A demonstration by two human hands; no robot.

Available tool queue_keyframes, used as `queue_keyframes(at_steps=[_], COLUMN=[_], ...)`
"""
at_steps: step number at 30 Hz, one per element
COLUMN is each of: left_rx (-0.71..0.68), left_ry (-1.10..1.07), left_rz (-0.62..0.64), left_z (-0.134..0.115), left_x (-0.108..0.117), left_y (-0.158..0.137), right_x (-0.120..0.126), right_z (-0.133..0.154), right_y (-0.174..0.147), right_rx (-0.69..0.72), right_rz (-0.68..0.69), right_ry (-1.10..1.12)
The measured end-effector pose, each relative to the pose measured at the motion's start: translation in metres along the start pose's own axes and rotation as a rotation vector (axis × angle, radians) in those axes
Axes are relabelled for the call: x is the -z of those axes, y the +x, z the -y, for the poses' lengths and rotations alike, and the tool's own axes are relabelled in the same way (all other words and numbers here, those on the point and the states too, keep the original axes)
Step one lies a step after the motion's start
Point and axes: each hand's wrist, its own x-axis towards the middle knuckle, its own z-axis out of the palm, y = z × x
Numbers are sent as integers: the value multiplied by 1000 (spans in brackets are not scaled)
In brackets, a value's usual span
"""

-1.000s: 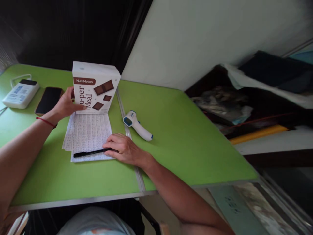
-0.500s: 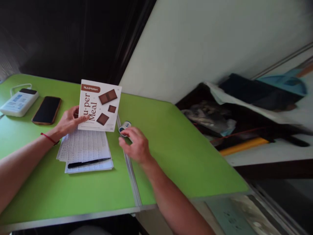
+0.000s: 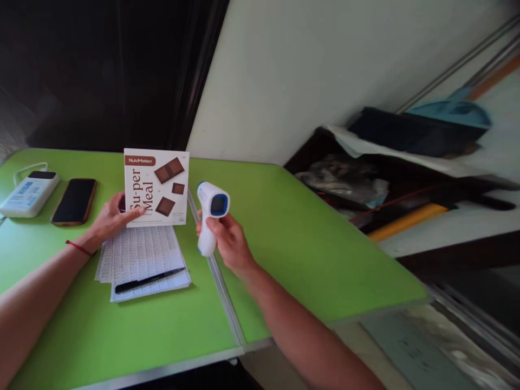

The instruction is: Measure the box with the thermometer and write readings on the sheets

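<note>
The right hand point(image 3: 229, 244) is gripping the handle of a white infrared thermometer point(image 3: 211, 219), lifting it clear of the green desk point(image 3: 292, 238) with its blue-rimmed screen facing the wearer, just beside the box. The left hand point(image 3: 109, 216) is steadying the upright Su-per Meal box point(image 3: 156, 187), fingers curled round its left edge at the back of the printed sheets point(image 3: 140, 260), where a black pen point(image 3: 148, 280) is lying. The step in hand looks like readying a temperature reading; aiming calls for turning the thermometer's nose toward the box.

A white infrared thermometer point(image 3: 211, 216) with a blue-rimmed screen is held upright, right of the standing white NutriMotion box point(image 3: 156, 187).
</note>
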Motion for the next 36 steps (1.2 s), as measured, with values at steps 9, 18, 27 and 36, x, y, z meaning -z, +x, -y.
queue_keyframes(at_steps=[9, 18, 27, 36], left_rx=[28, -7, -32, -27], left_ry=[94, 29, 34, 26], left_rz=[-76, 24, 43, 54], left_z=[0, -3, -7, -8], left_x=[-2, 0, 1, 0], left_y=[-2, -1, 2, 2], right_x=[-38, -41, -40, -38], right_z=[-1, -8, -15, -10], right_y=[-27, -29, -25, -24], right_rx=[-179, -234, -150, -86], right_rz=[180, 254, 266, 258], right_ry=[255, 241, 189, 107])
